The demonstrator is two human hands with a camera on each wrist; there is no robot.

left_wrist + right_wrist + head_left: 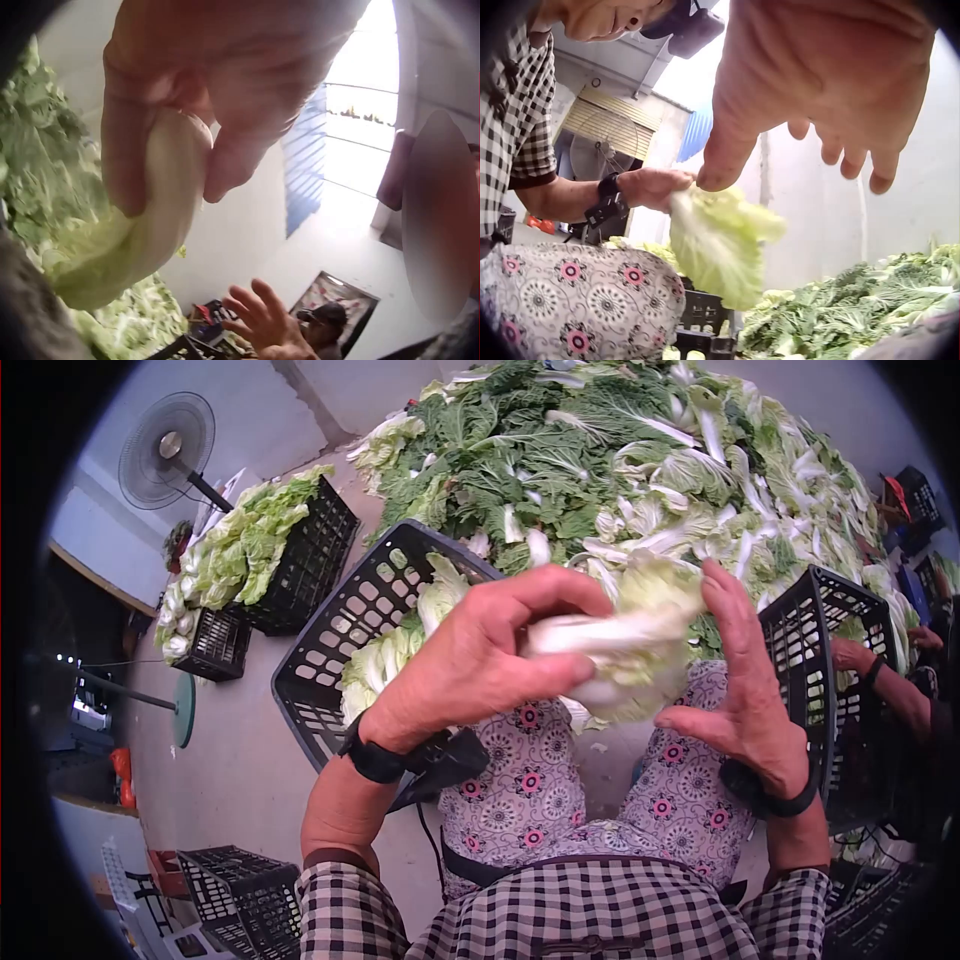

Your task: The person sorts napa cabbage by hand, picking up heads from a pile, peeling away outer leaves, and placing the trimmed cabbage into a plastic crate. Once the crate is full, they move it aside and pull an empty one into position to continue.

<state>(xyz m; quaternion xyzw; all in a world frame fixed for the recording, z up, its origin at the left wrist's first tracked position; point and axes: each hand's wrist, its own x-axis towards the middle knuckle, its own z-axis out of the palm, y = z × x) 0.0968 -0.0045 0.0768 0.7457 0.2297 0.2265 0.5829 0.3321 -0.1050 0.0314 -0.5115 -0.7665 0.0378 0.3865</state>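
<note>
my left hand [480, 660] grips a napa cabbage [630, 650] by its white base, above my lap. my right hand [750, 680] hovers just beside its leaves, fingers straight, holding nothing. a black crate [340, 650] with cabbages sits to my left, another crate [820, 650] to my right, and a big heap of greens [620, 460] ahead.

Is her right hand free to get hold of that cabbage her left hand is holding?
Probably yes. The right hand is open, fingers spread and holding nothing, right beside the cabbage that the left hand grips by its white stem end. Nothing lies between them, and the leafy end faces it.
</note>
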